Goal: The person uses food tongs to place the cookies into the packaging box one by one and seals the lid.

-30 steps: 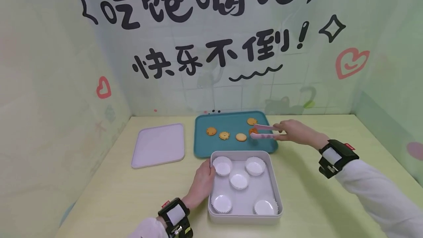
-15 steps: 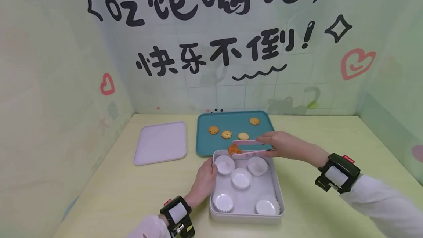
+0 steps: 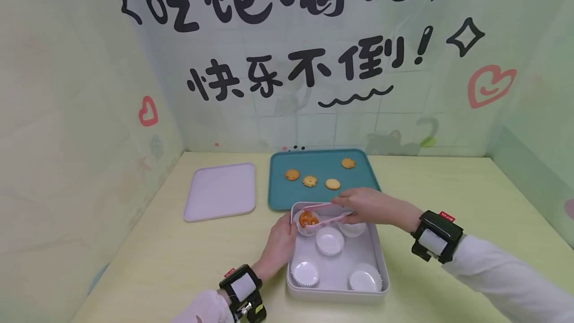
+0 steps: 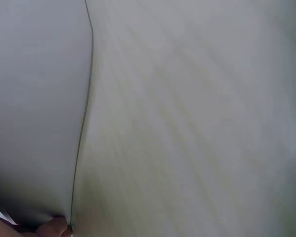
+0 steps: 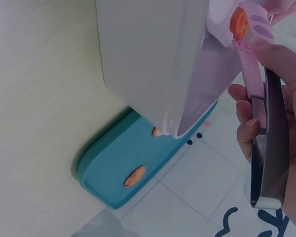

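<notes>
My right hand [image 3: 369, 206] holds a pair of tongs [image 5: 269, 143] with pink tips and a metal handle. The tips are around an orange-brown pretzel-shaped cookie [image 3: 307, 219], which sits at the back-left white paper cup in a pale lidless box [image 3: 341, 297]. Further fluted cups stand in the box: a middle cup [image 3: 330, 241], a front-left cup [image 3: 305, 274], a front-right cup [image 3: 365, 278] and a back-right one partly covered by the tongs and hand. My left hand [image 3: 279, 243] grips the box's left wall near the back corner; only its fingertips [image 4: 54, 228] show in the left wrist view.
Behind the box lies a teal tray [image 3: 282, 198] bearing several cookies, among them a round cookie [image 3: 333, 184] and a flower-shaped cookie [image 3: 310, 181]. A flat lilac tray [image 3: 219, 192] is to its left. A printed backdrop [image 3: 251, 128] rises behind the table.
The right hand has brought the pretzel-shaped cookie in the tongs from the teal tray, leftward and nearer, down to the back-left cup. The left hand has kept its grip on the box.
</notes>
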Motion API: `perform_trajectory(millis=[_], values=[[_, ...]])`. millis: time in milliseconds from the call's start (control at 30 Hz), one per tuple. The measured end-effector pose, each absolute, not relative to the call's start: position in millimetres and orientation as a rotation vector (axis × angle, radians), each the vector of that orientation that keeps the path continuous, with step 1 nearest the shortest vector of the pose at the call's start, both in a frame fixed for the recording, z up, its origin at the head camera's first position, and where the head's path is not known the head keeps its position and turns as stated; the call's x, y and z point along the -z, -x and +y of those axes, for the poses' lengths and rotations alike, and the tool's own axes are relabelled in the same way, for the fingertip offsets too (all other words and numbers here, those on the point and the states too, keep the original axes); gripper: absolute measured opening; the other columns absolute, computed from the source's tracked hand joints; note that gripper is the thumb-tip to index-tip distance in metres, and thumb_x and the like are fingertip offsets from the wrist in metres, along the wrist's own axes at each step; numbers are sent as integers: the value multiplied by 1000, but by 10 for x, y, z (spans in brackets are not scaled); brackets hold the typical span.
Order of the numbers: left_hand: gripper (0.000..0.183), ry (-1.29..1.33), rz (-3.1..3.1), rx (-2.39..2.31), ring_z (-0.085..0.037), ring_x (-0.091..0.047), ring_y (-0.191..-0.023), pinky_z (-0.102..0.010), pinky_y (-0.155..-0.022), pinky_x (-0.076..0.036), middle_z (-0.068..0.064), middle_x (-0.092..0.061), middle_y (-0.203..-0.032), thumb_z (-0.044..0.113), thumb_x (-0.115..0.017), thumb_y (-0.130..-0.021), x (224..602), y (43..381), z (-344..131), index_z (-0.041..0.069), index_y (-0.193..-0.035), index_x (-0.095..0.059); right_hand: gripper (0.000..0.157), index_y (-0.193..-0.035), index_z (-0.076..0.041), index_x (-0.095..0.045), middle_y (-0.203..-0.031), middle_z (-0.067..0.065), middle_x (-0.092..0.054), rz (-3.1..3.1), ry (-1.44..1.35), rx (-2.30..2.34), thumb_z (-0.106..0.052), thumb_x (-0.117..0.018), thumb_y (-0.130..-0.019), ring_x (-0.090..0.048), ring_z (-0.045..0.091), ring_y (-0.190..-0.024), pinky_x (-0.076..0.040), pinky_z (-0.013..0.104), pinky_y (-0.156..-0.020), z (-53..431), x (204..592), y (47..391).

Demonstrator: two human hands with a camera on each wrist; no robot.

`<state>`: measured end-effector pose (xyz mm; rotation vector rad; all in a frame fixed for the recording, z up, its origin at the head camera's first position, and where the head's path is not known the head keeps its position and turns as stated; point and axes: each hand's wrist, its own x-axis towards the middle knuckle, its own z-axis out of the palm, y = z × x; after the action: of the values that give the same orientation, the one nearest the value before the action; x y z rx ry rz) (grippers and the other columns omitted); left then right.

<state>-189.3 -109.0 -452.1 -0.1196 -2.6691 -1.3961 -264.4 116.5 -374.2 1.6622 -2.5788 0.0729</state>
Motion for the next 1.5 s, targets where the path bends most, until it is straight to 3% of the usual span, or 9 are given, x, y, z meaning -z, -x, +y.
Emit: perform_trajectory(millis=[533,900,1033,1300,1500], values=[[30,171,-2664,1276,-34,-55,-104,-48,-90,-46,-23,-59,-107,6,-39,-97,4515,1893,-1090,-10,-119,-53,45,-114,-2,-64,-98,8,-67,-2612,-1653,-7,-28,-73,-79,-62,19,-85,-55,30,-71,1073,3786,2675],[27,188,-2658,1239,-34,-55,-101,-49,-87,-46,-22,-59,-102,6,-40,-96,4505,1888,-1087,-10,-114,-54,49,-116,0,-63,-102,10,-65,-2651,-1549,-101,-27,-73,-77,-62,21,-89,-55,33,-73,1351,3633,2619],[27,175,-2665,1231,-34,-56,-100,-49,-87,-47,-22,-59,-101,6,-41,-96,4497,1886,-1088,-10,-113,-54,49,-118,1,-62,-98,8,-64,-2681,-1458,-201,-25,-73,-78,-60,16,-80,-54,29,-67,1483,3511,2677],[33,148,-2695,1253,-34,-53,-107,-48,-92,-45,-25,-57,-112,7,-39,-97,4481,1876,-1104,-12,-122,-49,48,-117,5,-61,-74,-2,-52,-2728,-1325,-296,-23,-72,-80,-45,8,-62,-42,22,-52,1634,3423,2991],[36,134,-2722,1282,-35,-50,-113,-49,-95,-43,-26,-54,-119,8,-37,-99,4495,1858,-1083,-12,-127,-45,45,-115,4,-61,-77,1,-58,-2820,-1280,-341,-23,-71,-80,-49,11,-66,-44,26,-56,1649,3569,3211]])
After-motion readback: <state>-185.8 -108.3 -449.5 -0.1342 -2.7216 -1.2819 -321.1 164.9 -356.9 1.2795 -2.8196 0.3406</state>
